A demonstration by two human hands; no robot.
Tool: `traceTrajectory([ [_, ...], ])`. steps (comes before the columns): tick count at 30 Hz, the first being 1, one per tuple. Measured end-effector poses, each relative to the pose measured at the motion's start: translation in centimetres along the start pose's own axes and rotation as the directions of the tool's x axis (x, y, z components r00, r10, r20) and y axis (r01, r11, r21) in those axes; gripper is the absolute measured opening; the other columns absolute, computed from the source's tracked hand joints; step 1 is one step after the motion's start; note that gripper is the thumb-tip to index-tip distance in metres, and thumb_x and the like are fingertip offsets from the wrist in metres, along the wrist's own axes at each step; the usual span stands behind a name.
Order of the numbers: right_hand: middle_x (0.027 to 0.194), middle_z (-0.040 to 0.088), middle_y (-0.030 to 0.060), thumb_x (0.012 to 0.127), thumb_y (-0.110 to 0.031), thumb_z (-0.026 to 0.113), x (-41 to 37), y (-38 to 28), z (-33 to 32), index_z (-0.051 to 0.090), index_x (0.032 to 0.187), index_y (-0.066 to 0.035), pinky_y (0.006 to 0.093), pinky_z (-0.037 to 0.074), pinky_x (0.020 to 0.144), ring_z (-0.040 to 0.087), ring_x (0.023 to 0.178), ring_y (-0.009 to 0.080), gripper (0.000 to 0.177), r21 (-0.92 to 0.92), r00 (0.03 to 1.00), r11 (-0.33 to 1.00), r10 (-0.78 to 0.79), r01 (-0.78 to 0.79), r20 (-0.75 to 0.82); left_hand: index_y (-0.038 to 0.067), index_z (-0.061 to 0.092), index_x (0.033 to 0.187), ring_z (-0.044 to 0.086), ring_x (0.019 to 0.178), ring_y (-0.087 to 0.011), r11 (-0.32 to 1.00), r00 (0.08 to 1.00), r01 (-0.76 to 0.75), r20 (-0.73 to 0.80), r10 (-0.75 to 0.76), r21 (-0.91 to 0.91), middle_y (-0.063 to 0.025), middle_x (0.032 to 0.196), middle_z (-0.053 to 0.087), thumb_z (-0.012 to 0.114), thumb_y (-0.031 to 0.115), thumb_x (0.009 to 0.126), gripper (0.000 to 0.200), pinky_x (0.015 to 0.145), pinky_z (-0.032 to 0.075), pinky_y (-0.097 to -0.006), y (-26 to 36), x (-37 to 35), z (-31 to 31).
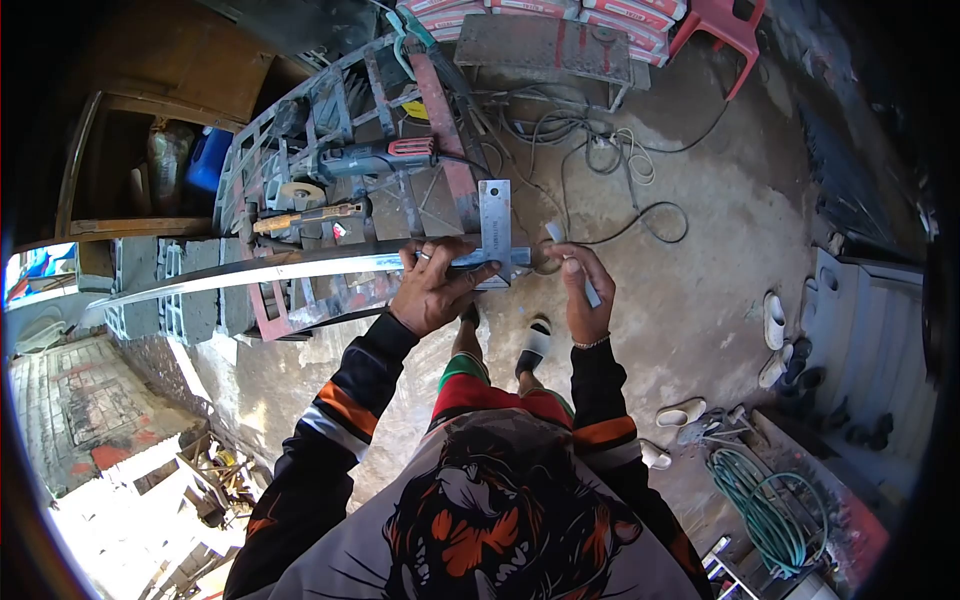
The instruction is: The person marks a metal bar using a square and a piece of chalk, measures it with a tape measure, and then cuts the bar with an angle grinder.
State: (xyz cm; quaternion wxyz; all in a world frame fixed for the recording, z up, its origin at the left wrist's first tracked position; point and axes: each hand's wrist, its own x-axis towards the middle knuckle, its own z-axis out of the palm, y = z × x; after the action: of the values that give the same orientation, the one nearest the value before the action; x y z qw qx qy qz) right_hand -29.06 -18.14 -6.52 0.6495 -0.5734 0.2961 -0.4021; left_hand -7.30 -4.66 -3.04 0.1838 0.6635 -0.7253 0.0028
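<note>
My left hand [435, 285] is wrapped over a long shiny metal bar [330, 264] near its right end and presses a metal square [496, 222] against it. The square's wide blade stands across the bar. Right of the bar's end, my right hand [587, 290] holds a thin whitish marking piece [555, 232] between thumb and fingers; its lower part shows below the fingers. The bar rests on a metal grid-like rack [455, 160] and runs far to the left.
An angle grinder [375, 157] and a hammer [310, 216] lie on the rack. Cables [570, 130] trail over the floor. A small bench [545, 45], red chair [725, 30], stacked sacks [630, 22], shoes [773, 320] and a green hose [765, 510] stand around.
</note>
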Motion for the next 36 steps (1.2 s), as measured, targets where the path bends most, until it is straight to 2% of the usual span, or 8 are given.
traceTrajectory([
  [6,0.105,0.074,0.0113,0.095,-0.010,0.065,-1.9,-3.0,2.0,0.064,0.114,-0.001,0.0334,0.053,0.088,0.071,0.098,0.0223,0.021,-0.184,0.998,0.981,-0.065,0.066,0.013,0.032,0.071,0.127,0.054,0.117,-0.0222,0.994,1.000,0.008,-0.011,-0.009,-0.112,-0.0007,0.130,0.057,0.085,0.025,0.070,0.059,0.092,0.031,-0.0495,-0.1,1.0,-0.6],
  [8,0.104,0.073,0.0113,0.092,-0.009,0.067,-1.6,-2.9,2.1,0.064,0.111,-0.002,0.0353,0.054,0.085,0.071,0.097,0.0276,0.020,-0.357,0.988,0.922,-0.122,0.148,0.093,0.032,0.071,0.127,0.054,0.117,-0.0224,0.993,1.000,0.010,-0.002,-0.011,-0.114,-0.0006,0.130,0.056,0.086,0.025,0.071,0.059,0.093,0.031,-0.0496,-0.1,1.1,-0.8],
  [11,0.101,0.073,0.0100,0.091,-0.008,0.068,-1.1,-2.6,2.4,0.065,0.112,-0.004,0.0375,0.054,0.082,0.070,0.093,0.0306,0.022,-0.439,0.977,0.873,-0.179,0.212,0.117,0.032,0.071,0.128,0.053,0.117,-0.0227,0.993,1.000,0.015,0.014,-0.013,-0.121,-0.0005,0.130,0.056,0.086,0.025,0.071,0.059,0.093,0.031,-0.0498,-0.2,1.0,-0.7],
  [24,0.101,0.073,0.0117,0.089,-0.007,0.069,-0.8,-2.7,2.5,0.064,0.112,-0.005,0.0403,0.054,0.081,0.068,0.092,0.0328,0.023,-0.467,0.966,0.845,-0.218,0.259,0.141,0.029,0.070,0.131,0.053,0.109,-0.0219,0.993,1.000,0.016,0.027,-0.013,-0.113,-0.0026,0.126,0.058,0.086,0.024,0.073,0.061,0.097,0.030,-0.0471,-0.2,1.0,-0.9],
  [30,0.094,0.071,0.0143,0.087,-0.012,0.069,-0.2,-4.7,1.8,0.066,0.103,-0.006,0.0396,0.054,0.077,0.069,0.090,0.0355,0.017,-0.565,0.964,0.788,-0.135,0.245,0.229,0.033,0.070,0.128,0.051,0.112,-0.0215,0.993,1.000,0.009,0.011,-0.008,-0.114,0.0006,0.125,0.054,0.087,0.024,0.069,0.062,0.090,0.030,-0.0481,-0.4,0.8,-0.5],
  [32,0.085,0.071,0.0121,0.084,-0.014,0.069,-0.3,-4.7,0.7,0.067,0.095,-0.008,0.0393,0.054,0.074,0.070,0.085,0.0344,0.012,-0.710,0.892,0.673,0.168,0.209,0.421,0.033,0.070,0.129,0.050,0.112,-0.0216,0.994,1.000,0.014,0.019,-0.012,-0.112,0.0005,0.125,0.054,0.087,0.024,0.069,0.063,0.090,0.031,-0.0486,-0.4,0.6,-0.4],
  [33,0.085,0.071,0.0121,0.084,-0.014,0.069,-0.7,-5.0,0.3,0.067,0.095,-0.008,0.0393,0.054,0.074,0.070,0.085,0.0344,0.012,-0.712,0.895,0.671,0.164,0.207,0.414,0.034,0.069,0.130,0.050,0.112,-0.0217,0.994,1.000,0.017,0.025,-0.014,-0.109,0.0004,0.125,0.054,0.087,0.024,0.069,0.064,0.091,0.031,-0.0492,-0.6,0.8,-0.3],
  [36,0.081,0.071,0.0094,0.084,-0.011,0.067,-1.5,-6.1,-0.8,0.066,0.090,-0.008,0.0374,0.055,0.072,0.072,0.081,0.0291,0.007,-0.542,0.887,0.833,0.160,0.114,0.432,0.034,0.068,0.131,0.049,0.113,-0.0221,0.995,1.000,-0.001,0.020,0.003,-0.097,0.0004,0.126,0.054,0.087,0.025,0.070,0.064,0.093,0.031,-0.0516,-0.6,0.8,-0.4],
])
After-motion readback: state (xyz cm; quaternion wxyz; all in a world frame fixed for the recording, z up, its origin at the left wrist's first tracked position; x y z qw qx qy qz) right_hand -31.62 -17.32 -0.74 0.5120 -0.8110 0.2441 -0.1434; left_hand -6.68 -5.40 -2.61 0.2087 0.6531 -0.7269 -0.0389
